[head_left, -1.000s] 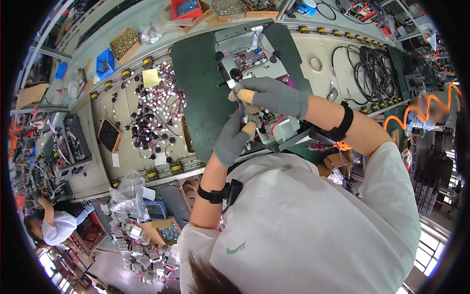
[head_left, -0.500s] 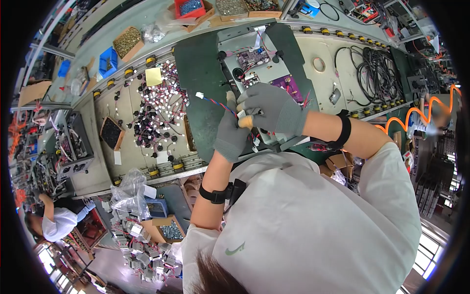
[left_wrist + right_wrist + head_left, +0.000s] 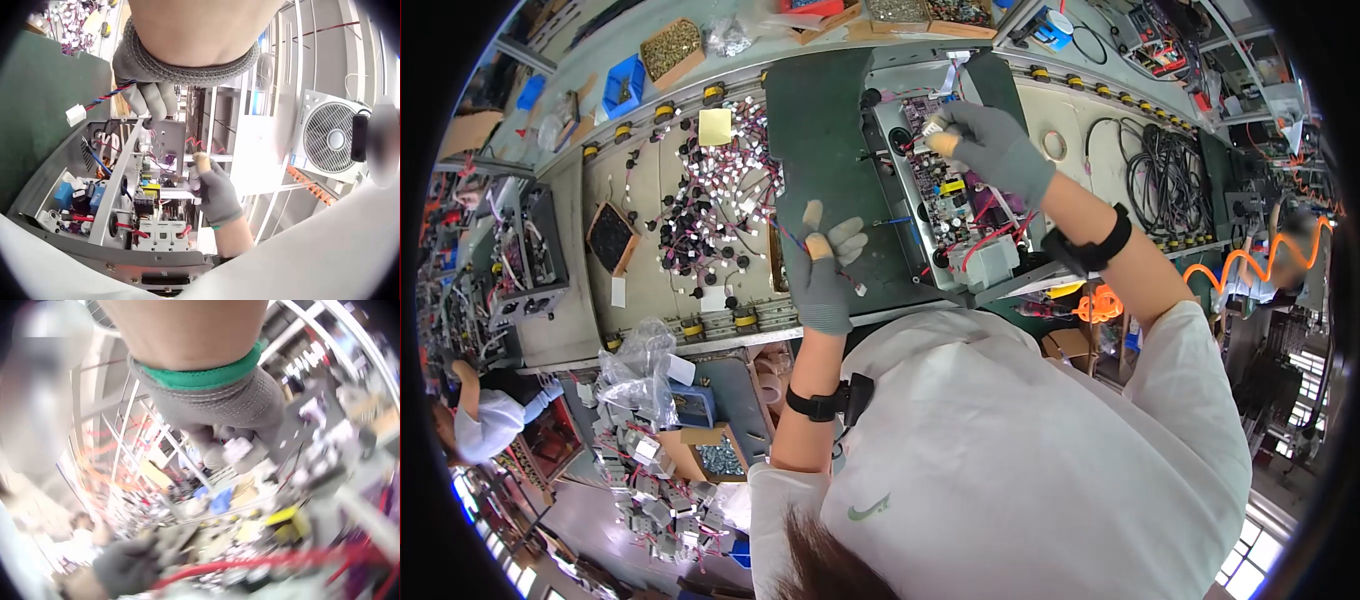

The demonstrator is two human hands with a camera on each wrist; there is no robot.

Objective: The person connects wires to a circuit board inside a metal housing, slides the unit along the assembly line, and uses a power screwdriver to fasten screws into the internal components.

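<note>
A grey-gloved left hand [image 3: 825,275] holds a twisted red-and-blue cable [image 3: 111,96] left of the metal chassis [image 3: 888,140]. The cable's white connector [image 3: 76,115] sticks out past the fingers in the left wrist view. Over the far part of the chassis, the gloved right hand [image 3: 1000,150] pinches a small white connector [image 3: 929,130] between thumb and fingers, close above a circuit board [image 3: 919,110]. The right wrist view is blurred, but a white connector [image 3: 237,450] shows at the fingertips. Red wires [image 3: 990,245] and a grey block [image 3: 990,264] sit in the chassis's near end.
Chassis and hands are over a dark green board [image 3: 805,130]. To its left lies a heap of small wired parts [image 3: 730,190], with a yellow note [image 3: 714,127] on it. Right of it are a tape roll [image 3: 1054,146] and coiled black cable [image 3: 1150,165]. Parts boxes [image 3: 670,52] line the back.
Both hands were together over the chassis and have parted. The left hand moved left with the cable; the right hand moved forward over the far circuit board. The head view shifted slightly.
</note>
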